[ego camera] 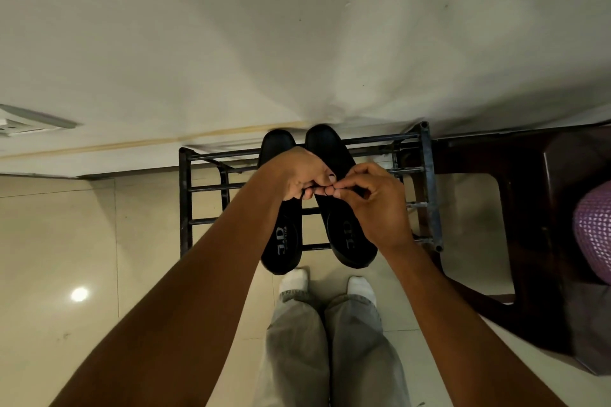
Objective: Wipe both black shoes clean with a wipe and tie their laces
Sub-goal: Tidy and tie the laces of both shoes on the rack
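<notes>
Pinching lace (325, 189), left hand (299, 175), right hand (370, 198); shoes (344, 208) toes toward wall

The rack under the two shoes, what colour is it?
Black, with thin metal bars, seen in the head view: rack under the shoes.

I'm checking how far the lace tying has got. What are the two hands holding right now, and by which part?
Both hands, left hand and right hand, pinch what looks like a thin black lace over the right shoe; which part of the lace cannot be told.
</notes>
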